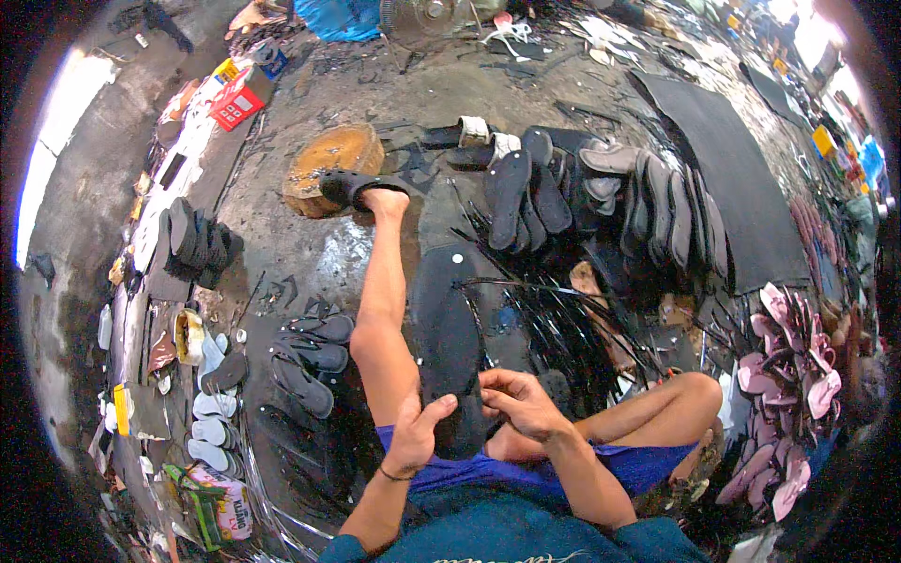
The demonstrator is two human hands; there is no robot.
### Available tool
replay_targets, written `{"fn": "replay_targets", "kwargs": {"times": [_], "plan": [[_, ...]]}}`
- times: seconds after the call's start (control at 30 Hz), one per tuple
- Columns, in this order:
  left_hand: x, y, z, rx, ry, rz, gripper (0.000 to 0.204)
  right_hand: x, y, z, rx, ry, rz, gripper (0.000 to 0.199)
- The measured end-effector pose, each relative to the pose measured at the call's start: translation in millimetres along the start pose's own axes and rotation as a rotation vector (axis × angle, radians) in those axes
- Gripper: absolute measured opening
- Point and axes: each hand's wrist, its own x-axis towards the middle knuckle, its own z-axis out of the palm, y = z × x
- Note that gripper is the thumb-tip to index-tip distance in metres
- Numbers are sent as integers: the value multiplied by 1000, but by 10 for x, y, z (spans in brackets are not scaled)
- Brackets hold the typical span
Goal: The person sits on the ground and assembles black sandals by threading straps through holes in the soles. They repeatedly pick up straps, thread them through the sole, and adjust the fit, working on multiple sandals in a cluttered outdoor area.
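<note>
Your left hand [415, 433] is clamped on the lower left edge of a long black footwear sole [446, 324], its thumb lying over the top face. The sole reaches forward from that grip, pointing away from you, with a white dot near its far end. Your right hand [527, 408] is at the sole's near right edge, fingertips bunched close to it; that spot is dark and small, so you can't fairly tell whether they pinch anything.

To the right of the sole spread thin black strips [554, 324]. Left of your outstretched leg [383, 291] lie dark sandals [314, 361]. Ahead, your foot in a black clog [349, 190] rests on a round wooden block [338, 147]. Farther right stand grey soles [662, 211] in a row, beside a black sheet [737, 188], with pink footwear pieces [784, 394] heaped nearer you.
</note>
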Motion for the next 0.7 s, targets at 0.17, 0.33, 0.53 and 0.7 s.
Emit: {"fn": "replay_targets", "kwargs": {"times": [0.17, 0.33, 0.53, 0.7], "plan": [[53, 228, -461, 1046, -301, 215, 79, 31, -612, -200, -851, 186, -484, 23], [-119, 326, -834, 763, -137, -15, 59, -16, -506, -440, 86, 568, -178, 28], [-41, 30, -833, -422, 539, 308, 33, -78, -168, -182, 83, 366, 107, 36], [-178, -12, -228, 483, 313, 246, 16, -270, -201, 454, -962, 136, -200, 15]]}}
